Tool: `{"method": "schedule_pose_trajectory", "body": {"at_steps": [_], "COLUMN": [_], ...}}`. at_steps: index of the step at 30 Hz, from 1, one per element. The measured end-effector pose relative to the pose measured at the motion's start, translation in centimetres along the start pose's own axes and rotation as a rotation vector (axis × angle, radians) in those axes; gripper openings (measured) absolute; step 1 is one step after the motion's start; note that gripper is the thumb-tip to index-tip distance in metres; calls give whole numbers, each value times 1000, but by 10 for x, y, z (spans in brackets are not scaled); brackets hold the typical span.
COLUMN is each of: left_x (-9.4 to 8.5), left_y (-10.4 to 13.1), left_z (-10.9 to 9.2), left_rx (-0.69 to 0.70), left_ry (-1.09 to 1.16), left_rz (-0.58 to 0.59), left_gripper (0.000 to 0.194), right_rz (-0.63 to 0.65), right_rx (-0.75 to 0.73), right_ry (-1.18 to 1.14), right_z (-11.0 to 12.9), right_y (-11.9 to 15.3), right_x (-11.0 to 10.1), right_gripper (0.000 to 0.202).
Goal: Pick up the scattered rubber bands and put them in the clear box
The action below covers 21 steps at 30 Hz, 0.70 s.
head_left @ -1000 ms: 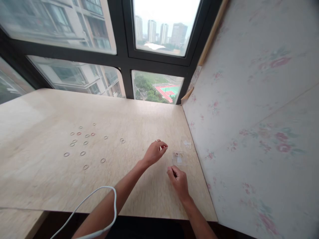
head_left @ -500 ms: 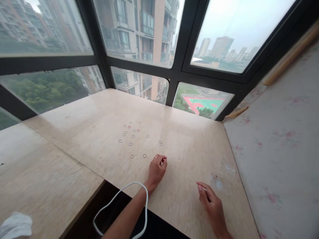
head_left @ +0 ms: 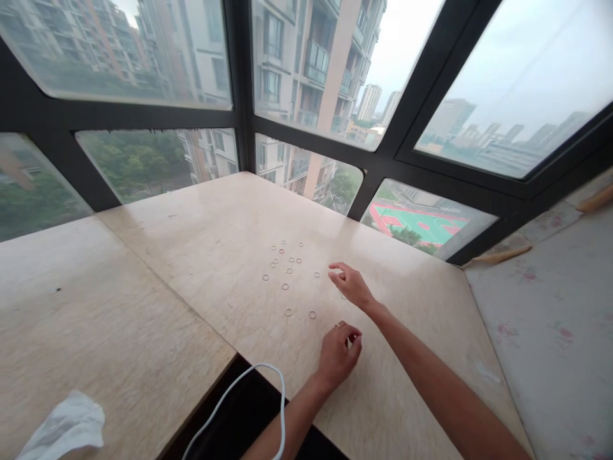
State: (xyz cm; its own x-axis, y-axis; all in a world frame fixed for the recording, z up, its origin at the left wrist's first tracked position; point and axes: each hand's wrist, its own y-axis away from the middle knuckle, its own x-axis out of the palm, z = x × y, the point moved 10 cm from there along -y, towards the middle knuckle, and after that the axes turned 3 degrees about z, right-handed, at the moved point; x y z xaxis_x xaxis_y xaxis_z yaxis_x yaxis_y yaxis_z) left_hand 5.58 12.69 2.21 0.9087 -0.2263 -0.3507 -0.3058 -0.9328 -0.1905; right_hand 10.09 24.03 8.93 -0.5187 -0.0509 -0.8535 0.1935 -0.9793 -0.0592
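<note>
- Rings (head_left: 289,273), more than a dozen thin round bands, lay loosely scattered on the slab; most looked greyish or dull, while two had a reddish tint, and some sat very close together. One was partly hidden by the right hand.
- Right hand (head_left: 354,286) reached in just beside the cluster, thumb and forefinger parted, with nothing visible between them.
- Left hand (head_left: 341,352) hovered nearer the front edge, a finger band (head_left: 339,325) on it, its fingers curled and the tips drawn nearly together; whether they pinched anything could not be told.
- Beneath everything stretched a beige, marble-patterned slab (head_left: 230,255), crossed by a seam (head_left: 165,284) left of the rings.
- Dark window frames (head_left: 243,83) enclosed the slab's far sides; buildings (head_left: 311,64), trees and a red-and-green sports court (head_left: 416,220) showed outside. Floral wallpaper (head_left: 541,319) covered the wall at right.
- A crumpled white tissue (head_left: 69,425) lay at the lower left, well apart from the rings.
- Along the front, the slab broke off at a dark recess (head_left: 249,390), where a white cable (head_left: 282,390) looped across the left forearm.
- Broad stretches of slab separated the rings from seam, windows and wall.
</note>
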Motion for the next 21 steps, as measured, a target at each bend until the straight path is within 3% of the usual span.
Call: {"method": "schedule_pose_trajectory", "body": {"at_steps": [4, 9, 15, 21], "left_x": [-1, 0, 8, 12], "left_y": [0, -1, -2, -3], "left_z": [4, 9, 15, 15], "left_rx": [-5, -20, -58, -63], "left_ry": [31, 36, -18, -35], "left_rz": [-9, -24, 12, 42], "left_gripper": [11, 9, 8, 10], "right_rz": [76, 182, 274, 328], "right_rx": [12, 64, 67, -59], "right_ry": [126, 335, 562, 725], "right_z": [11, 12, 1, 3], "right_y": [-69, -124, -159, -167], "right_x": [33, 73, 92, 99], "right_gripper": [34, 35, 31, 32]}}
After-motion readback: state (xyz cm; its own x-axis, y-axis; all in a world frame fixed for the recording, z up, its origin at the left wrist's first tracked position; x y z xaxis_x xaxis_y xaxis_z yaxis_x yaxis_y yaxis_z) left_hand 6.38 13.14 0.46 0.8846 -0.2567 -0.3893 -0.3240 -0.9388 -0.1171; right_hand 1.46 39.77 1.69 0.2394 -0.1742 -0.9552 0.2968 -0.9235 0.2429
